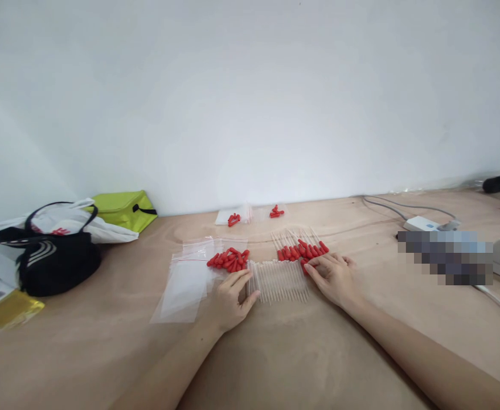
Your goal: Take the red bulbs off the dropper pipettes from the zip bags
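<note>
A row of clear dropper tubes (282,280) lies side by side on the table, narrow ends toward me. My left hand (232,300) rests at the row's left end, thumb and fingers apart, the fingertips against the outermost tubes. At the upper right corner of the row, my right hand (333,277) has its thumb and fingers closed at a red rubber bulb (304,266), partly hidden by them. Behind the row lie droppers (299,249) with red bulbs fitted, bulbs toward me. A pile of loose red bulbs (230,260) sits just beyond my left hand.
Clear zip bags (184,290) lie left of my left hand. Small bags with red bulbs (233,219) are near the wall. A black bag (60,262) and a green bag (122,206) stand at left. A power strip (421,224) with cables is at right.
</note>
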The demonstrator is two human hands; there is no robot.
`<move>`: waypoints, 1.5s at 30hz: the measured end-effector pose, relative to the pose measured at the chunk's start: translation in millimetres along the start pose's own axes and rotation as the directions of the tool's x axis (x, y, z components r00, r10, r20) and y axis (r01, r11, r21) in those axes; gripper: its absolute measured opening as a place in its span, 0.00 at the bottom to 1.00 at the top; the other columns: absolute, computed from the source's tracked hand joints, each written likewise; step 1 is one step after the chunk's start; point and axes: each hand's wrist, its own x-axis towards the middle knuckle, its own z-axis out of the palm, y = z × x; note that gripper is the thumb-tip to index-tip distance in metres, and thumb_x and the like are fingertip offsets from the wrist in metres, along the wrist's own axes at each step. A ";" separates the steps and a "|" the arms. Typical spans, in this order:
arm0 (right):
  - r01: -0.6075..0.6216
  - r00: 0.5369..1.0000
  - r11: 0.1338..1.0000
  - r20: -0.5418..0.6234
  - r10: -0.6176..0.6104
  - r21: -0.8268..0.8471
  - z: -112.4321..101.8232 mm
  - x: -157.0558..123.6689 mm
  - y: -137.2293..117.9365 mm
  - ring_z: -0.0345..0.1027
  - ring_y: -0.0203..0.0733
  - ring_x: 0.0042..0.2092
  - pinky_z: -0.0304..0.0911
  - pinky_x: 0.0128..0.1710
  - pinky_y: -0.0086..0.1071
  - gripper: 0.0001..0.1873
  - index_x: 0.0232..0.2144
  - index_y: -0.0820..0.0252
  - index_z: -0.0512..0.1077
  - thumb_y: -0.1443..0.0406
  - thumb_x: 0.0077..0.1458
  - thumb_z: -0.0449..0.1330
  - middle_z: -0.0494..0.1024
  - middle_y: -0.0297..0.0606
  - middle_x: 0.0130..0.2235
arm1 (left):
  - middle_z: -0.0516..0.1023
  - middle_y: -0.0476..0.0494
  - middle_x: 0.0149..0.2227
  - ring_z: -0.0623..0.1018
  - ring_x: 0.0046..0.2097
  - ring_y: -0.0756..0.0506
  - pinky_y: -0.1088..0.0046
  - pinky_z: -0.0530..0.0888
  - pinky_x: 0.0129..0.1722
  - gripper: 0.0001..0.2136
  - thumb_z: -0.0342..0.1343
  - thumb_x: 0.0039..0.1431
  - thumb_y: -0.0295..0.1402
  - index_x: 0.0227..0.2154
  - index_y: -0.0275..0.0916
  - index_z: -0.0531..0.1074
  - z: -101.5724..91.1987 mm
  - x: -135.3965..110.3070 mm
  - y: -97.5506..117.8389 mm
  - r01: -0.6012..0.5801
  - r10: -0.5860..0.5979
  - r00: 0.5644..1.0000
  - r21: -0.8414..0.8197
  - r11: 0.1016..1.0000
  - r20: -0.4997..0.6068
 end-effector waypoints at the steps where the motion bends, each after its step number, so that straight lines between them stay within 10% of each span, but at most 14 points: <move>1: 0.008 1.000 1.000 -0.014 -0.008 -0.003 0.6 -0.5 0.2 0.65 0.39 0.35 0.43 0.43 0.39 0.15 0.25 0.53 0.72 0.55 0.53 0.50 0.76 0.32 0.29 | 0.74 0.38 0.43 0.74 0.44 0.42 0.64 0.73 0.43 0.15 0.51 0.53 0.37 0.41 0.36 0.69 -1.4 -0.5 0.0 -0.001 0.000 1.000 0.007 1.000 0.022; 14: -0.181 0.980 0.964 -0.116 0.161 -0.195 15.3 38.5 5.2 0.61 0.46 0.40 0.40 0.45 0.46 0.17 0.31 0.54 0.75 0.52 0.49 0.52 0.74 0.40 0.37 | 0.53 0.41 0.60 0.54 0.60 0.37 0.45 0.54 0.53 0.22 0.43 0.60 0.43 0.56 0.47 0.54 -18.6 5.4 3.3 -0.126 0.056 0.907 0.143 0.982 0.417; 24: -0.237 0.962 0.962 -0.170 0.213 -0.138 31.1 50.3 -3.6 0.60 0.47 0.39 0.41 0.43 0.47 0.16 0.22 0.56 0.74 0.56 0.50 0.52 0.74 0.40 0.32 | 0.58 0.43 0.58 0.55 0.60 0.38 0.45 0.55 0.52 0.20 0.44 0.60 0.41 0.55 0.49 0.55 -17.4 5.0 3.4 -0.128 0.072 0.894 0.099 0.987 0.442; 33: 0.256 0.966 0.954 -0.020 -0.256 0.157 -5.0 -7.7 -17.5 0.62 0.39 0.36 0.46 0.42 0.40 0.09 0.32 0.50 0.74 0.61 0.54 0.54 0.75 0.33 0.30 | 0.62 0.37 0.55 0.59 0.58 0.40 0.56 0.58 0.54 0.23 0.47 0.58 0.36 0.56 0.38 0.54 -9.3 5.2 7.4 -0.135 0.122 0.983 0.095 0.986 0.135; 45: 0.395 0.915 0.888 -0.016 -0.403 0.234 2.8 -14.7 -47.4 0.62 0.38 0.36 0.47 0.46 0.41 0.07 0.33 0.51 0.73 0.61 0.52 0.56 0.76 0.30 0.29 | 0.76 0.52 0.26 0.72 0.33 0.49 0.63 0.61 0.47 0.08 0.47 0.60 0.29 0.33 0.40 0.72 8.2 10.9 27.0 -0.229 0.225 0.966 -0.022 0.973 -0.127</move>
